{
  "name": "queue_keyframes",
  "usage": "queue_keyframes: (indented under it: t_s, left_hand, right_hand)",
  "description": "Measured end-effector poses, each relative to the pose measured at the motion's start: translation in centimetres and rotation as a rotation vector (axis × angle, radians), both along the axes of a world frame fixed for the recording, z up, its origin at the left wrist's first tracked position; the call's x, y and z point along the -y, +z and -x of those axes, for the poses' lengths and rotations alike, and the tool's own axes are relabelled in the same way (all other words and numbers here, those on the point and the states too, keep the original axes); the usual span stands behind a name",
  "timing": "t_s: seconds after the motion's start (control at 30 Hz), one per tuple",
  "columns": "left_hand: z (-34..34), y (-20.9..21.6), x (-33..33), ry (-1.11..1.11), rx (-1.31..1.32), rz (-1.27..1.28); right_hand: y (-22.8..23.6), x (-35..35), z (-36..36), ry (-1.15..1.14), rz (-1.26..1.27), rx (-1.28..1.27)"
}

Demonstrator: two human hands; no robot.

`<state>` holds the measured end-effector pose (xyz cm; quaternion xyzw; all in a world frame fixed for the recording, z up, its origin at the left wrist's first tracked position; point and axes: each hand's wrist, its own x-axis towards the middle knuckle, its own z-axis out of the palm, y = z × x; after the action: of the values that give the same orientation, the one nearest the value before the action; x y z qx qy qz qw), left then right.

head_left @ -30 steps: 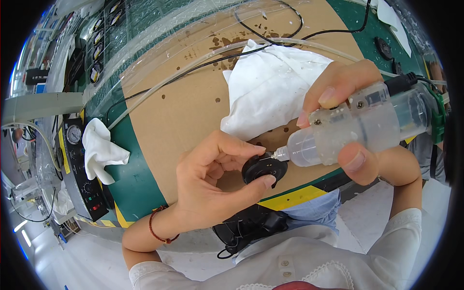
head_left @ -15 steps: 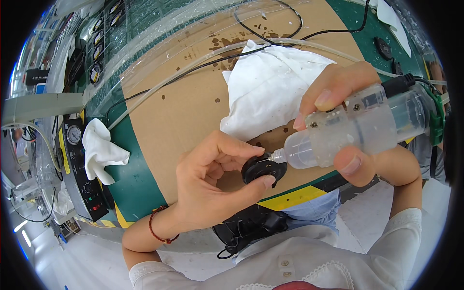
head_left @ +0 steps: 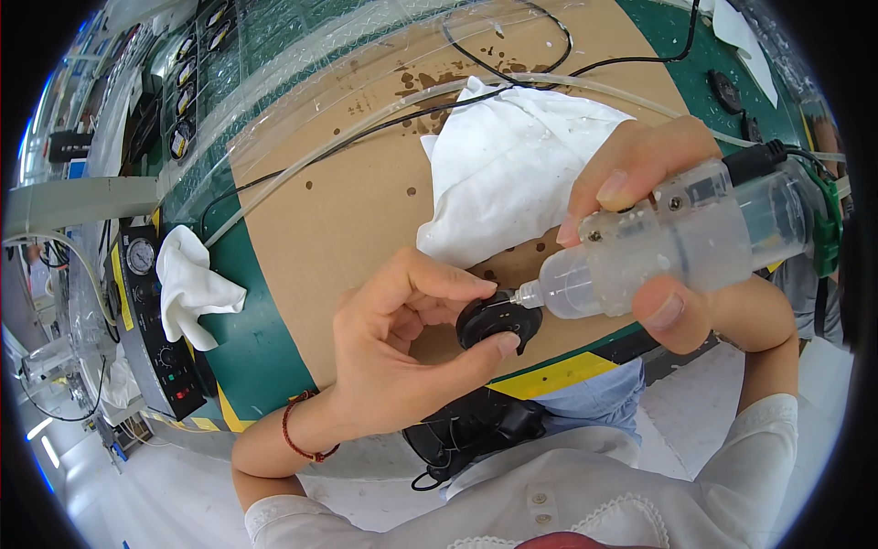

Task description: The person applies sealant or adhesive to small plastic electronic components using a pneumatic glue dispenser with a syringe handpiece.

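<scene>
Between the thumb and forefinger of my left hand (head_left: 393, 339) is a small round black part (head_left: 498, 322), gripped by its edges and tilted. My right hand (head_left: 658, 229) is wrapped round a translucent dispensing syringe (head_left: 604, 265) with a clear barrel and a green cap (head_left: 829, 215) at its back end. The syringe's thin needle tip (head_left: 512, 297) points left and meets the upper edge of the black part, near my left fingertip. Whether any fluid is coming out is too small to see. Both hands are over the front of a brown cardboard sheet (head_left: 320, 247).
A crumpled white cloth (head_left: 512, 165) lies behind my hands, a smaller one (head_left: 192, 284) at left. Beside that stands a black control box (head_left: 151, 320) with a gauge. A black cable and a pale hose (head_left: 302, 165) cross the cardboard. Black parts (head_left: 725, 91) sit at far right.
Almost nothing differs. The black part and the needle tip have shifted very slightly; both hands keep the same hold.
</scene>
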<state>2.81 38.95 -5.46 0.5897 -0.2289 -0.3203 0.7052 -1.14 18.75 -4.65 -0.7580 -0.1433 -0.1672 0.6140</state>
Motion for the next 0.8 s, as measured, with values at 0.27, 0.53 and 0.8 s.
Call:
queue_keyframes:
  t_s: [0.27, 0.53, 0.8]
  left_hand:
    - [-0.01, -0.01, -0.01, 0.003, -0.014, 0.002]
    - [-0.07, -0.11, -0.05, -0.006, 0.011, 0.022]
    - [-0.06, -0.01, -0.02, -0.011, -0.001, 0.028]
  right_hand:
    - [-0.15, -0.09, -0.04, -0.017, 0.001, 0.056]
    - [-0.25, -0.24, -0.12, -0.018, -0.044, 0.062]
    - [-0.04, -0.22, -0.08, -0.001, -0.065, 0.075]
